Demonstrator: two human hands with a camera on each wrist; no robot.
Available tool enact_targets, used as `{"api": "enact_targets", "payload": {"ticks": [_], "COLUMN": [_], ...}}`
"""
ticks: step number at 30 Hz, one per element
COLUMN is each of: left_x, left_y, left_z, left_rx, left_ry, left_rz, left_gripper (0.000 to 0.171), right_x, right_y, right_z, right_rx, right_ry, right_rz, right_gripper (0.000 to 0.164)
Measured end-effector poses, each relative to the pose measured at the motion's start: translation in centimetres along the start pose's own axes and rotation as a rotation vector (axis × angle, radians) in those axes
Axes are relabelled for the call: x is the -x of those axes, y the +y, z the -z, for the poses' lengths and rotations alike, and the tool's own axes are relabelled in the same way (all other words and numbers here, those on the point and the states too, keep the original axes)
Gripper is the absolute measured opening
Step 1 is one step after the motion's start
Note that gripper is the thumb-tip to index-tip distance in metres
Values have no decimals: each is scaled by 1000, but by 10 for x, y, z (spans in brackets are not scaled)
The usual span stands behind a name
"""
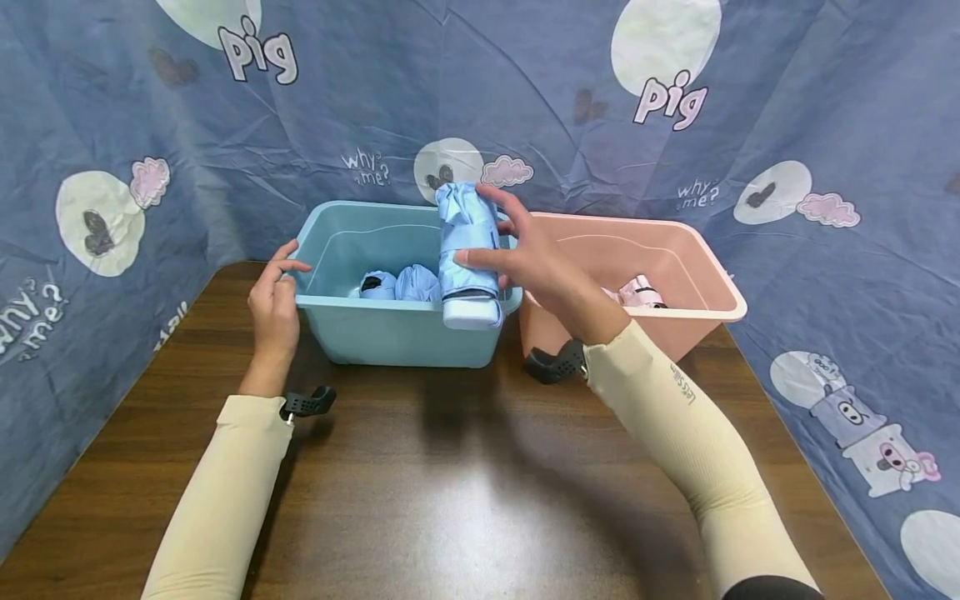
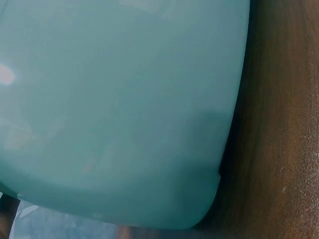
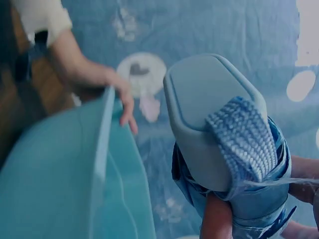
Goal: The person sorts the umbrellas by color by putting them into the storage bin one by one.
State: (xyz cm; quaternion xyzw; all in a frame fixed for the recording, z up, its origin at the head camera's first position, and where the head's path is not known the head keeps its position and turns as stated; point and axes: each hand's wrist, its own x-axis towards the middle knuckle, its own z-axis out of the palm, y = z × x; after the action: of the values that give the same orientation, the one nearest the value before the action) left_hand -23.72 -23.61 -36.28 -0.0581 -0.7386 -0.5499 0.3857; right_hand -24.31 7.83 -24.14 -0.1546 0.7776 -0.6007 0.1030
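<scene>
My right hand [image 1: 536, 250] holds a folded light blue umbrella [image 1: 468, 242] upright over the right end of the blue bin [image 1: 397, 337], thumb on its near side and fingers behind. The umbrella's pale handle end points down, and a woven wrist strap [image 3: 244, 137] lies across it in the right wrist view. At the bin's left end, my left hand [image 1: 276, 304] grips the rim, its fingers hooked over to the inside. Two more blue folded umbrellas [image 1: 417, 283] lie on the bin's floor, partly hidden by the front wall.
A pink bin [image 1: 705, 315] stands right beside the blue one, with a pink bundle [image 1: 641, 292] inside, mostly behind its front wall. Both bins stand on a brown wooden table [image 1: 420, 483]. A blue patterned cloth [image 1: 337, 108] hangs behind and along the sides.
</scene>
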Motion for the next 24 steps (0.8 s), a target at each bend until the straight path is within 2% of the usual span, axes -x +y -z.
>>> {"api": "enact_targets", "payload": {"ticks": [5,11,14,19,24], "left_x": [0,-5,-9,-10,-8], "left_y": [-3,-32,-41,-45,-46], "left_z": [1,1,1,2,2], "left_rx": [3,-3,-1,6,7], "left_ry": [-3,-5,0,-5,-10], "left_rz": [3,-7,-22,-14,-6], "left_gripper": [32,33,33,32,31], "right_x": [-26,-52,-64,-82,-90], "right_y": [2,12,18,26,32], "right_z": [7,8,8,5,4], "right_rx": [0,-27,-23,-20,-5], "right_ry": [0,0,16,32,39], "right_rz": [-52,-99,-117,-160,-210], "right_gripper": [85,86,87,88,91]}}
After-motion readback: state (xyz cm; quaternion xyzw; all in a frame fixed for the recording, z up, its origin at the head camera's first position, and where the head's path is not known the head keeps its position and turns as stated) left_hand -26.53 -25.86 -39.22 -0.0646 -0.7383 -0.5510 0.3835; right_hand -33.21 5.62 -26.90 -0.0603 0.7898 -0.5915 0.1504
